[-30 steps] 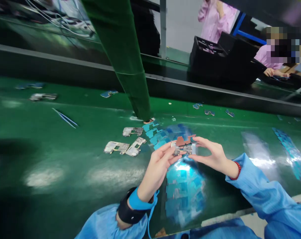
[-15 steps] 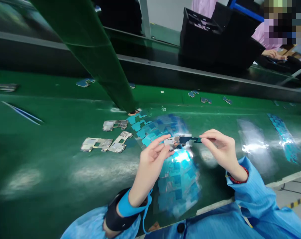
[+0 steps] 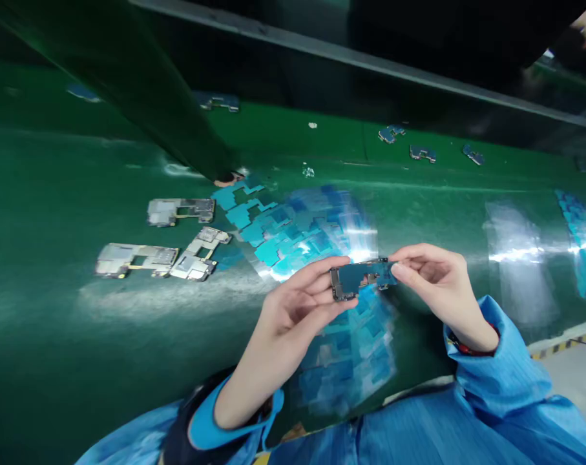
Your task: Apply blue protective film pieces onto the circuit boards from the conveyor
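A small circuit board (image 3: 335, 288) is gripped at its left end between the thumb and fingers of my left hand (image 3: 297, 307). Over its face lies a cut-out blue film (image 3: 351, 278), with some components showing through a gap. My right hand (image 3: 431, 274) pinches the film's right end between thumb and forefinger; whether it also grips the board there I cannot tell. Beneath both hands is a clear sheet of blue film pieces (image 3: 302, 236). To the left, on the green mat, lie a circuit board (image 3: 180, 211), a second board (image 3: 136, 259) and a tilted third board (image 3: 201, 254).
A dark green post (image 3: 176, 123) rises at back left. Several blue-faced boards, including one board (image 3: 422, 154), lie along the back below a dark ledge (image 3: 370, 97). At right are a clear sheet (image 3: 515, 258) and another blue film strip (image 3: 581, 242).
The blue film, earlier stretching out to the right of the board, now lies across the board's face. My right hand is closer to my left. The view has tipped downward.
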Demonstrator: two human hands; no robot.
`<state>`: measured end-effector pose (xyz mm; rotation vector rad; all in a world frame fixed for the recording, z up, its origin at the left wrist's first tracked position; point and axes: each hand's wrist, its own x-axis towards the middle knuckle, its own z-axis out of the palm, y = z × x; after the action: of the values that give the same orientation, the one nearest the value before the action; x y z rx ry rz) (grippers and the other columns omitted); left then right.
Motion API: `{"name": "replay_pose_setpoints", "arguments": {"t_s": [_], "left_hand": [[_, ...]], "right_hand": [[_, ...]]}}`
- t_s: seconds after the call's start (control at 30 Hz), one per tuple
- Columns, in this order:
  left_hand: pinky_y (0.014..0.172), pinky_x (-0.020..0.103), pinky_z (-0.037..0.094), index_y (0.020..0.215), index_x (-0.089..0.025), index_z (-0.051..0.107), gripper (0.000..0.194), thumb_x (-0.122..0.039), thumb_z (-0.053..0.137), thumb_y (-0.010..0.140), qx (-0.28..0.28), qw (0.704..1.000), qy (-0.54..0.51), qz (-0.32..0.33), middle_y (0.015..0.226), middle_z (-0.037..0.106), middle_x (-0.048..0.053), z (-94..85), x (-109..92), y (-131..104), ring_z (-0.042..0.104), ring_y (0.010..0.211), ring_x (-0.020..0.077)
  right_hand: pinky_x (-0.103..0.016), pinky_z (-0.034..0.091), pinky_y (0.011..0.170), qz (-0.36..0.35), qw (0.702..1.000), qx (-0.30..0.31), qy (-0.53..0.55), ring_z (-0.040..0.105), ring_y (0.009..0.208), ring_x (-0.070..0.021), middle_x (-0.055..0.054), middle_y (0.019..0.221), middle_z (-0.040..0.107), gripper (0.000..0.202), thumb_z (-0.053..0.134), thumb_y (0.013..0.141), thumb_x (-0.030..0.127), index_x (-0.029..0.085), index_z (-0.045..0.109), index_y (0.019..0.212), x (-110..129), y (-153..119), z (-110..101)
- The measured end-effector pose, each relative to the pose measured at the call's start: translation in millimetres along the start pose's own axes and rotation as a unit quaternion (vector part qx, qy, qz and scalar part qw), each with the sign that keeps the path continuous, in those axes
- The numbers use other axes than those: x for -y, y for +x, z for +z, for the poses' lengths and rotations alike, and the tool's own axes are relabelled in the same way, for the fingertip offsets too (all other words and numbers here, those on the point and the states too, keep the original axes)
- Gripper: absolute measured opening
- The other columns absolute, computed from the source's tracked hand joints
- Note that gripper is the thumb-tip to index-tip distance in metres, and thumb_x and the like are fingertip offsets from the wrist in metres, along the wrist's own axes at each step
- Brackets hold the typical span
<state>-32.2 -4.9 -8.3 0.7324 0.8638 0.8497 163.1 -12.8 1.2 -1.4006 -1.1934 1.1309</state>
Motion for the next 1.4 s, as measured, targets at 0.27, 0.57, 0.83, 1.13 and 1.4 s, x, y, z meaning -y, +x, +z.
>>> {"name": "replay_pose_setpoints", "arguments": {"t_s": [0.27,0.57,0.83,1.13,1.4], "left_hand": [[0.087,0.024,0.058,0.113,-0.024,0.068,0.034,-0.009,0.064,0.083,0.021,0.999,-0.028,0.032,0.105,0.076,0.003,-1.6,7,-3,0.068,0.106,0.0208],[0.085,0.022,0.058,0.113,-0.024,0.068,0.035,-0.01,0.068,0.081,0.016,0.999,0.009,0.046,0.107,0.076,0.002,-1.1,6,-2,0.07,0.102,0.0207],[0.081,0.023,0.06,0.11,-0.023,0.068,0.035,-0.012,0.072,0.077,-0.022,0.999,0.026,0.036,0.103,0.077,0.002,5.1,2,-4,0.071,0.099,0.0221],[0.084,0.023,0.06,0.11,-0.022,0.066,0.034,-0.014,0.071,0.078,-0.044,0.998,0.051,0.016,0.103,0.077,0.001,8.9,-2,-7,0.07,0.101,0.0209],[0.083,0.02,0.059,0.11,-0.021,0.065,0.032,-0.013,0.069,0.079,-0.041,0.998,0.043,0.011,0.104,0.077,0.001,9.8,-3,-6,0.07,0.102,0.0192]], "right_hand": [[-0.022,0.06,0.069,-0.02,0.998,-0.017,-0.059,0.069,0.071,-0.0113,0.001,0.078,0.074,0.01,0.072,0.074,0.014,0.022,0.074,0.079,4,-3,3],[-0.02,0.059,0.071,-0.045,0.996,-0.008,-0.082,0.068,0.073,-0.01,0.001,0.078,0.071,0.012,0.072,0.076,0.012,0.022,0.073,0.083,5,-6,6],[-0.022,0.059,0.072,-0.056,0.995,-0.011,-0.083,0.067,0.073,-0.0102,0.001,0.079,0.07,0.016,0.071,0.076,0.01,0.023,0.074,0.085,6,-7,6],[-0.022,0.058,0.07,-0.077,0.992,-0.011,-0.099,0.065,0.073,-0.0104,0.001,0.078,0.07,0.018,0.07,0.076,0.008,0.023,0.074,0.086,5,-7,7],[-0.023,0.056,0.068,-0.085,0.99,-0.009,-0.109,0.064,0.073,-0.0108,0.001,0.078,0.07,0.019,0.07,0.077,0.007,0.022,0.073,0.087,6,-7,7]]}}
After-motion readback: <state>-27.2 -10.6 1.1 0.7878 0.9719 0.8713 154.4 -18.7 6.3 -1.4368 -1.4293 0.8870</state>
